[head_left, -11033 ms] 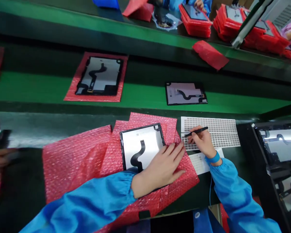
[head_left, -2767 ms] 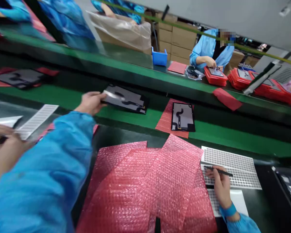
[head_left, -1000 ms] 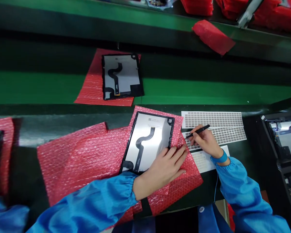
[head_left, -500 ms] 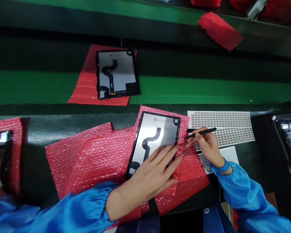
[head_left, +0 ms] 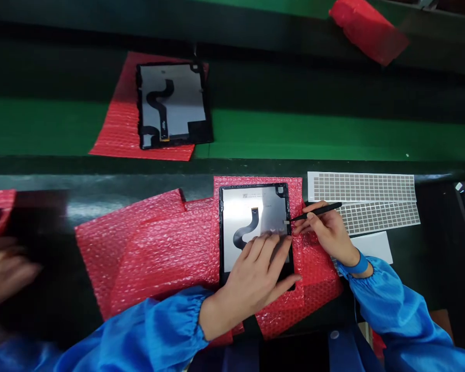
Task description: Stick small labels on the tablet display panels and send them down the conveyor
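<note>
A display panel [head_left: 228, 232] with a silvery back, black frame and curved black flex cable lies on red bubble wrap [head_left: 163, 248]. My left hand [head_left: 253, 268] rests on its lower part, palm down and fingers stretched out, covering that area. In my right hand [head_left: 325, 227] is a pair of black tweezers [head_left: 321, 210], pinched between thumb and fingers. The tips are at the panel's right edge, where a small pale sticker [head_left: 287, 222] shows.
Sheets of small grey stickers [head_left: 364, 187] lie to the right. On the green shelf [head_left: 279, 134] behind, a second panel [head_left: 174, 108] sits on red wrap. A red packet [head_left: 368, 31] is at the upper right. A co-worker's blurred hand [head_left: 8, 274] is at the left edge.
The panel and its wrap have turned to stand nearly straight, my left hand still on it. The tweezer tips, with the small sticker, have come to the panel's right edge. The view has shifted.
</note>
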